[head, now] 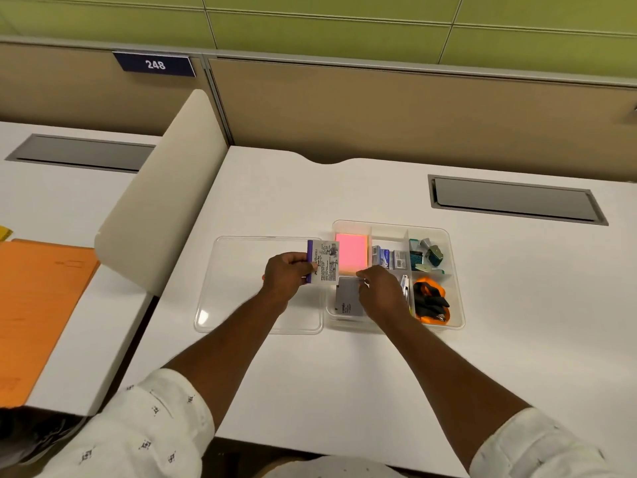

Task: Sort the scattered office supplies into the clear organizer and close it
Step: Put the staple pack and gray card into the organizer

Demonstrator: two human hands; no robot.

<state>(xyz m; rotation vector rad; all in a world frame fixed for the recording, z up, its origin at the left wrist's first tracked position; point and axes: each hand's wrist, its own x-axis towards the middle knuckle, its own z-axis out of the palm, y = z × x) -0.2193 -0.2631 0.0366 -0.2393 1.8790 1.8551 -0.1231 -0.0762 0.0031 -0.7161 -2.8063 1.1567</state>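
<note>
The clear organizer (456, 301) sits on the white desk with its clear lid (241, 291) lying flat to its left. My left hand (287, 276) holds a white and purple labelled packet (324, 262) upright over the gap between lid and organizer. My right hand (381, 288) reaches into the organizer's near-left compartment, fingertips touching a grey card pack (348, 300). A pink sticky-note pad (352, 254) fills the far-left compartment. Small staple boxes (387, 258) lie in the middle, binder clips (427, 255) at the far right, and an orange and black lanyard (431, 300) at the near right.
A beige divider panel (162, 201) stands left of the lid. Beyond it, orange envelopes (38, 305) lie on the neighbouring desk. A grey cable hatch (517, 200) is set into the desk behind the organizer. The cubicle wall runs along the back.
</note>
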